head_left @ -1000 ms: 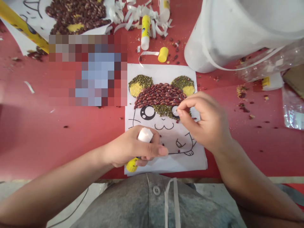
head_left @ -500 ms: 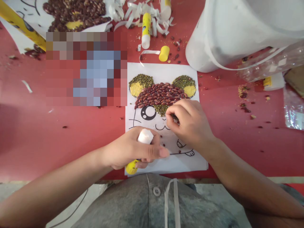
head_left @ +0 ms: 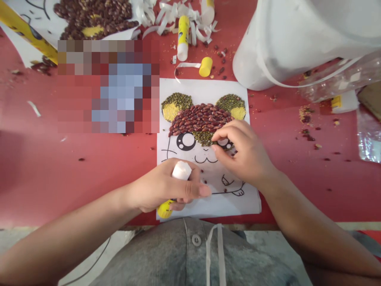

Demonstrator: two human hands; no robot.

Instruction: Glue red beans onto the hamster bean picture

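My left hand (head_left: 165, 184) is closed around a glue stick (head_left: 181, 171), its white end up and its yellow end out below my fingers. Beneath both hands lies a sheet of paper (head_left: 208, 206) with a hamster-like animal drawn on it. Red beans (head_left: 205, 117) cover the top of its head, and green mung beans (head_left: 204, 138) fill a patch between the eyes. The ears hold mung beans and yellow grains (head_left: 171, 111). Over the right eye, my right hand (head_left: 247, 153) has thumb and index finger in a near-closed pinch; anything between the tips is too small to see.
A white bucket (head_left: 253, 51) stands at the back right, beside clear plastic packaging (head_left: 327, 81). Behind the paper are another glue stick (head_left: 183, 37), a yellow cap (head_left: 205, 67) and shredded white strips (head_left: 166, 18). A second bean picture (head_left: 95, 20) lies back left, near a blurred patch.
My right hand has shifted slightly right, uncovering more of the right eye and mung bean patch. My left hand and its glue stick stay almost still.
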